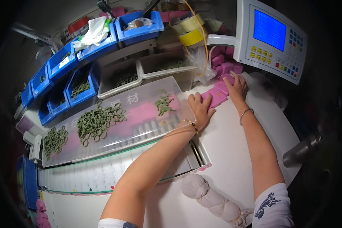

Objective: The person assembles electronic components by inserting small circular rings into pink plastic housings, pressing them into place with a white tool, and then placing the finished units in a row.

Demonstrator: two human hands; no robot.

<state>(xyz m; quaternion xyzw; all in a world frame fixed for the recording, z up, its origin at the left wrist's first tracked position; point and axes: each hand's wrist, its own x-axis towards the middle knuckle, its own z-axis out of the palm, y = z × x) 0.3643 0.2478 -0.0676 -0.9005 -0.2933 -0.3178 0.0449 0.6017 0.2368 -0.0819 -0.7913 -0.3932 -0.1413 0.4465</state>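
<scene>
My left hand [201, 109] rests by the near end of a row of pink blocks [217, 95], with its index finger and thumb on either side of the end block. Around the far end of that row curls my right hand [237, 88]; its outer fingertips are partly hidden behind the blocks. The blocks look rubbery and lie on the white tabletop [231, 140]. More pink blocks [227, 68] are piled just beyond my right hand. Under my left forearm is a translucent plastic lid [140, 123] bearing heaps of small green rings [97, 123].
Blue bins [81, 89] and clear plastic tubs [169, 72] stand behind the lid. A control panel with a blue screen [269, 32] juts over the far right. A tied cloth bundle [212, 199] lies between my forearms. Yellow tape rolls [192, 36] hang at the back.
</scene>
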